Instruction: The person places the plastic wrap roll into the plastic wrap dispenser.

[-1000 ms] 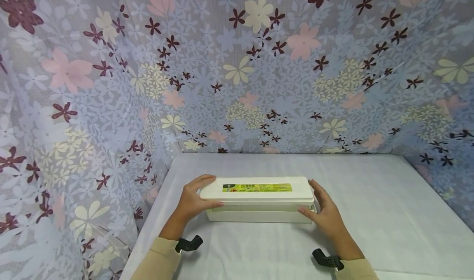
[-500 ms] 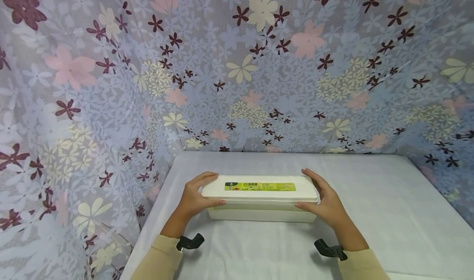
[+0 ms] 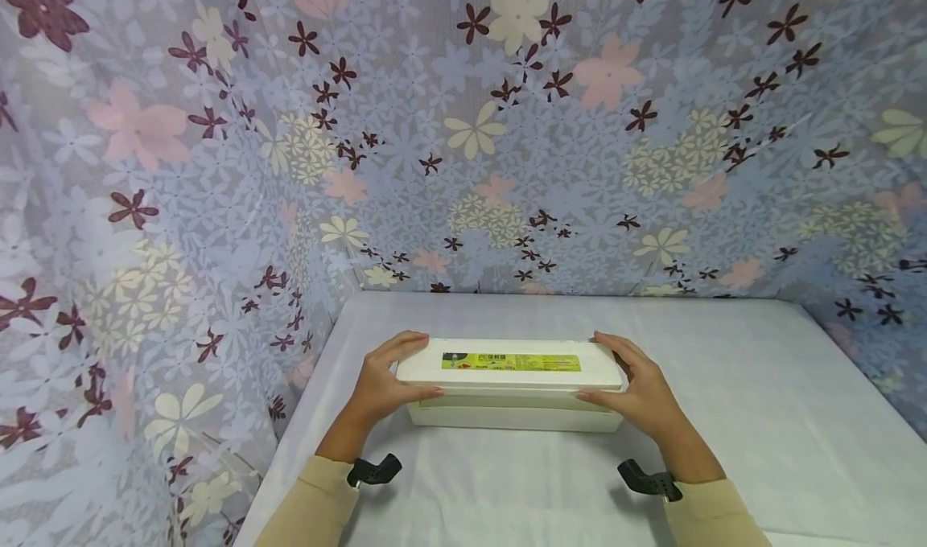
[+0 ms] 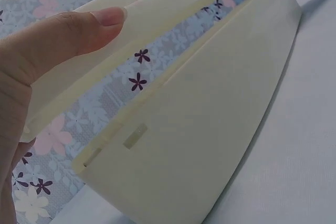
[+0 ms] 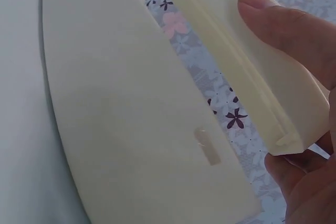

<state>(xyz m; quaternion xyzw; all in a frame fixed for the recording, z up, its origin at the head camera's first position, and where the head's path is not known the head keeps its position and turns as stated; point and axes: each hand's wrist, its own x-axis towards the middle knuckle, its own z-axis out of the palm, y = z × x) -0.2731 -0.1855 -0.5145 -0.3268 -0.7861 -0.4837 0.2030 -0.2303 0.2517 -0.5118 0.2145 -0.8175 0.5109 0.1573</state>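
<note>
A long white cling film box stands on the white-covered table, its lid (image 3: 420,368) held over its base (image 3: 507,420). The lid carries a yellow-green label (image 3: 510,362). My left hand (image 3: 381,376) grips the lid's left end, thumb along the front edge and fingers behind. At the other end my right hand (image 3: 640,382) grips the lid likewise. Both wrist views show a gap between the lid (image 4: 173,3) and the base (image 5: 121,93), with floral cloth visible through it. Small slots mark the base's front wall. The inside of the base is hidden.
A floral curtain (image 3: 471,169) hangs behind the table and along both sides. White cloth (image 3: 739,402) covers the tabletop around the box. Black wrist straps (image 3: 374,470) sit on both wrists, below the beige sleeves.
My right hand has shifted from low at the box's right end up onto the lid's right end. The lid now sits more squarely above the base. My left hand keeps its grip.
</note>
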